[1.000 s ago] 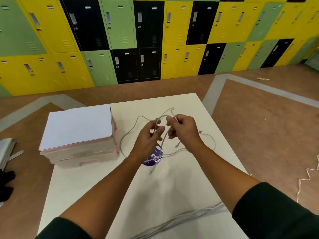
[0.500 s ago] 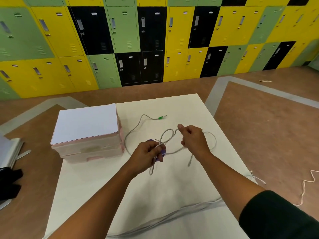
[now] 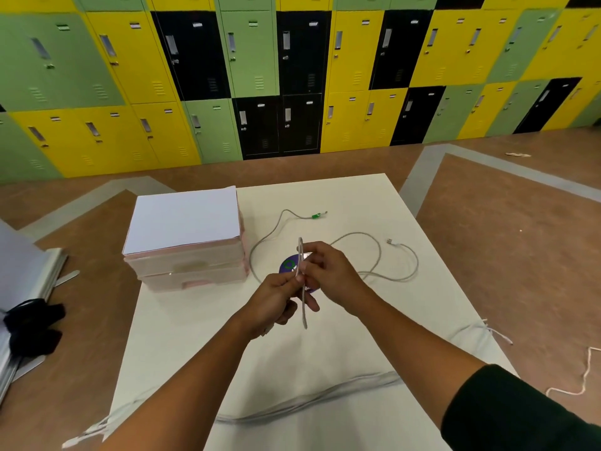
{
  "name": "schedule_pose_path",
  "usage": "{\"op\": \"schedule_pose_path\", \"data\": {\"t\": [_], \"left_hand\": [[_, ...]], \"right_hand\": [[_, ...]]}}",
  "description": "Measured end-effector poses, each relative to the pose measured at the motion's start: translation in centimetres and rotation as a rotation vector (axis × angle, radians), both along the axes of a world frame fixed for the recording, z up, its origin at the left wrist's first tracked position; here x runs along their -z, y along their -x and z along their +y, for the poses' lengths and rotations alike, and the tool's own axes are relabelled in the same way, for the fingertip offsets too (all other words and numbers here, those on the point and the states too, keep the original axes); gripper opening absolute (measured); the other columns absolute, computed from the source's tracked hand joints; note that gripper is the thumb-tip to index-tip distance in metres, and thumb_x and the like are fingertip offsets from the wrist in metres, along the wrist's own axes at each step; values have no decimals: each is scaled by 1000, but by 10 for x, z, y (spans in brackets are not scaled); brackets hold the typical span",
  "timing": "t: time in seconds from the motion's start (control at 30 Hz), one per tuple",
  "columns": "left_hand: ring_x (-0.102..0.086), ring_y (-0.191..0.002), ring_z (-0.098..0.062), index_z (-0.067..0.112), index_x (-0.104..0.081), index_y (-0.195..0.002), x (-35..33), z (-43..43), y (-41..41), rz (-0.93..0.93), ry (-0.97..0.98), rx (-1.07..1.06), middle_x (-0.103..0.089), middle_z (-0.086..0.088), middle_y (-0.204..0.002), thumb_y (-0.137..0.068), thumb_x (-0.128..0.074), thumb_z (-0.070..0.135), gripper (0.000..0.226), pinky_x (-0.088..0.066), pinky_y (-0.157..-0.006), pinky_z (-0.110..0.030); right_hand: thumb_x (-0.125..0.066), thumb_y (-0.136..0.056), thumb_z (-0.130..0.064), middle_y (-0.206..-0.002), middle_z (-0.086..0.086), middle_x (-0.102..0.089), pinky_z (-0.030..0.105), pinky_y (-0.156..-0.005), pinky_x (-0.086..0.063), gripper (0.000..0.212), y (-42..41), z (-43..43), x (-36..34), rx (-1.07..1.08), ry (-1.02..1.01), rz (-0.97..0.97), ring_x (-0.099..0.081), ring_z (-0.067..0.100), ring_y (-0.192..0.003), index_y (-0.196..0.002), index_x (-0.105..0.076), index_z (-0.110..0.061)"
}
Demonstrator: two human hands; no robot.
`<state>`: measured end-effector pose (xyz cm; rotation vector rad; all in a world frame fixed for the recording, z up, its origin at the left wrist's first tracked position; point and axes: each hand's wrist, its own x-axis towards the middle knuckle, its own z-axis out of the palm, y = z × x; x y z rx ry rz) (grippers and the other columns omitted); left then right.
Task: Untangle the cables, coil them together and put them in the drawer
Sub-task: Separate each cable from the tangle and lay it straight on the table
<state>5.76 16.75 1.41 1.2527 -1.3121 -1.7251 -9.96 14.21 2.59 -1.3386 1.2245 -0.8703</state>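
Note:
Grey cables (image 3: 377, 258) lie looped on the white table (image 3: 325, 353). One end carries a green plug (image 3: 315, 216), another a small white plug (image 3: 390, 241). Above the table's middle my left hand (image 3: 276, 301) and my right hand (image 3: 328, 275) meet, both pinching a narrow folded loop of cable (image 3: 301, 271) that stands upright, its lower end hanging below my fingers. A pink drawer unit (image 3: 192, 268) with a white top sits at the left; its drawers look closed. A purple round sticker or disc (image 3: 289, 265) lies partly hidden behind my hands.
A bundle of grey cords (image 3: 292, 405) runs across the near table edge. Grey boards and a black cloth (image 3: 32, 323) lie on the floor at left. A white cord (image 3: 582, 379) trails on the floor at right. Coloured lockers line the far wall.
My hands have come together at the table's middle and folded the cable into a tight upright loop; the wide loop between them is gone. The camera has shifted a little.

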Motion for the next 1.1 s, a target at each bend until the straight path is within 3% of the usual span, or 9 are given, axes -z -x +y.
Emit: {"op": "schedule_pose_path", "data": {"t": [0.07, 0.2, 0.37, 0.57, 0.7, 0.8, 0.9, 1.0, 1.1], "left_hand": [[-25, -43, -18, 7, -69, -109, 2, 3, -4, -15, -7, -11, -75, -17, -97, -107, -39, 32, 39, -22, -43, -21], [-27, -40, -17, 13, -70, -113, 10, 11, -14, -110, 29, -108, -76, -6, -99, -107, -41, 29, 34, -25, -37, -17], [-26, -49, -12, 13, -74, -103, 23, 12, -18, -141, 42, -270, -39, 0, -63, -104, -47, 34, 34, -20, -44, -22], [-20, -48, -11, 3, -69, -84, 9, 11, -23, 120, -113, -413, -24, 4, -58, -105, -46, 34, 44, -13, -45, -23], [-23, -45, -10, 4, -65, -81, 7, 15, -24, 20, -71, -349, -27, 2, -58, -105, -46, 27, 38, -18, -42, -21], [-23, -47, -12, 3, -66, -80, 8, 19, -25, -67, -47, -318, -25, 0, -58, -104, -50, 29, 38, -18, -44, -22], [-22, -48, -15, 3, -70, -79, 11, 23, -27, -110, -48, -309, -26, -1, -57, -102, -54, 30, 38, -16, -47, -25], [-21, -48, -15, 4, -72, -79, 10, 28, -28, -111, -49, -298, -25, -2, -57, -101, -55, 27, 36, -17, -46, -24], [-24, -44, -13, 4, -72, -78, 7, 31, -27, -113, -36, -308, -28, -3, -56, -101, -56, 26, 35, -21, -41, -21]], "right_hand": [[-62, -94, -5, -73, 1, -67, 38, -68, -57, 5, -4, 0, -1, 97, -32, -144, -66, 19, -69, -95, -57, -7], [-60, -97, -9, -60, 10, -56, 36, -57, -46, 14, 5, -4, -5, 165, -171, -286, -52, 24, -51, -85, -51, -7], [-59, -98, -19, -49, -5, -46, 23, -44, -24, 13, 11, -3, -3, 114, -214, -24, -35, 9, -40, -86, -58, -14], [-55, -99, -21, -47, -17, -50, 16, -48, -29, 21, 21, 6, 11, 25, -181, 249, -39, 1, -49, -89, -71, -11], [-61, -92, -16, -86, -5, -64, 24, -69, -47, 20, 21, 10, 23, -164, -152, 521, -57, 8, -71, -110, -69, -20], [-74, -83, -23, -124, -5, -57, 27, -86, -53, 60, 11, 15, 20, -112, 53, 405, -61, 8, -99, -134, -47, -37], [-82, -76, -30, -137, -16, -38, 23, -89, -52, 89, 1, 14, 12, -8, 229, 330, -48, 2, -117, -146, -29, -42], [-77, -82, -35, -121, -14, -56, 27, -90, -48, 52, -8, 13, 5, -153, 325, 480, -49, 2, -111, -129, -58, -32], [-64, -93, -29, -89, -17, -70, 26, -80, -49, 14, -15, 19, 1, -285, 205, 483, -59, -6, -85, -101, -75, -25]]}}
